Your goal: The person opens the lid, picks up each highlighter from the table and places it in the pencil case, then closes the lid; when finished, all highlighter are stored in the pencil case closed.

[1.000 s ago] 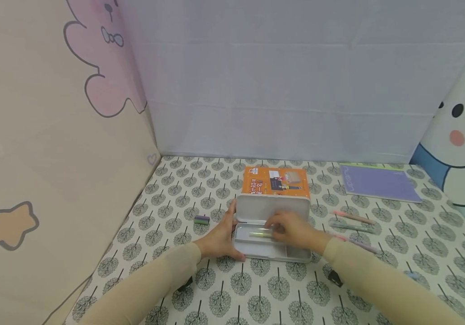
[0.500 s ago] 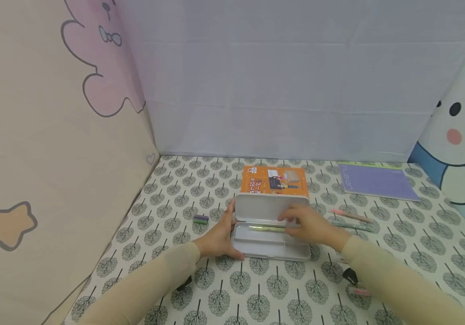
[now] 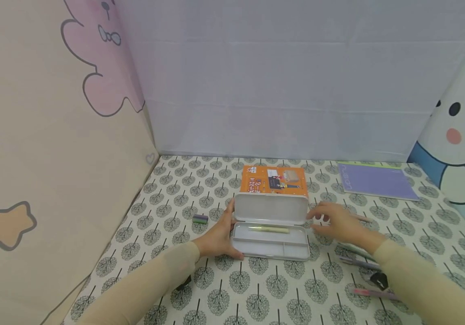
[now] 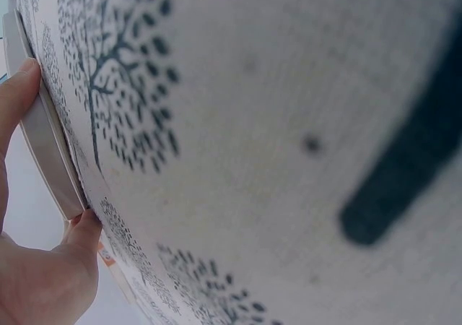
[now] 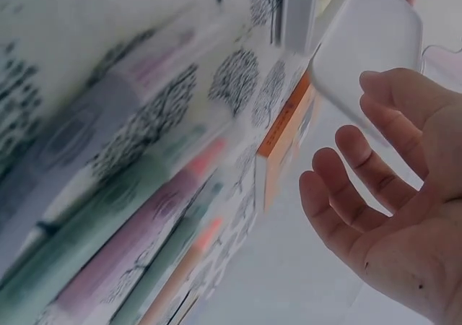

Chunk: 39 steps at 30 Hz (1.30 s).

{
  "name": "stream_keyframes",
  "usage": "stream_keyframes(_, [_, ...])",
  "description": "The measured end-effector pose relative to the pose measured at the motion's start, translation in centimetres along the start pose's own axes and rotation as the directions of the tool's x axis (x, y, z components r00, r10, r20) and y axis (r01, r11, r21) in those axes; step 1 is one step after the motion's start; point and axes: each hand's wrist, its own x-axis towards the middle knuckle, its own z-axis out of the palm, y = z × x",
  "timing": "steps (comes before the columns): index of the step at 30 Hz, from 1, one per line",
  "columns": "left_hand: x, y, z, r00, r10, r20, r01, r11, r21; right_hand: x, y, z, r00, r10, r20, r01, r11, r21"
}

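A white pencil case (image 3: 256,248) lies with its lid (image 3: 270,208) raised. Inside its rear compartment rests one pale yellow-green pen (image 3: 269,229). My left hand (image 3: 218,239) grips the case's left end, thumb at the front corner and fingers farther back by the hinge side. In the left wrist view the thumb and a finger press along the case's wall (image 4: 50,141). Just right of the case, my right hand (image 3: 335,221) hovers with loosely bent fingers and holds nothing. The right wrist view shows its fingers spread near the raised lid.
Behind the lid is an orange book (image 3: 274,180). A purple notebook (image 3: 378,181) lies at the back right. Several pens, among them a pink pen (image 3: 372,294) and a green pen (image 5: 94,235), lie under and beside the right arm. A small purple-and-green block (image 3: 200,219) sits left.
My right hand has let go of the yellow-green pen, which now lies in the rear compartment, and has moved right, out of the case. The left hand has stayed in place.
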Motion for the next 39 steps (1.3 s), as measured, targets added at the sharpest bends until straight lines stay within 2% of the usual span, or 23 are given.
stream_keyframes(4, [-0.1,0.1,-0.1,1.0,0.002,0.001,-0.002,1.0,0.003,-1.1,1.3,-0.7,0.999,0.05,-0.022,-0.05,0.999,-0.018])
stream_keyframes(11, [0.0,0.0,0.0,1.0,0.014,0.0,-0.014,1.0,-0.009,-2.8,4.3,-1.2,0.996,0.02,-0.092,-0.029,0.995,-0.095])
stream_keyframes(19, [0.0,-0.1,0.0,1.0,0.007,-0.008,-0.007,1.0,0.016,-4.0,6.8,-1.4,0.991,0.128,-0.031,-0.13,0.986,-0.099])
stream_keyframes(28, [0.0,-0.1,0.2,1.0,0.011,-0.003,-0.011,1.0,-0.006,-4.6,8.0,-1.2,0.98,0.2,0.012,-0.198,0.974,-0.111])
stream_keyframes(39, [0.0,0.0,0.1,1.0,0.005,-0.009,-0.005,1.0,0.017,-4.5,8.1,-1.2,0.984,0.177,0.001,-0.176,0.98,-0.091])
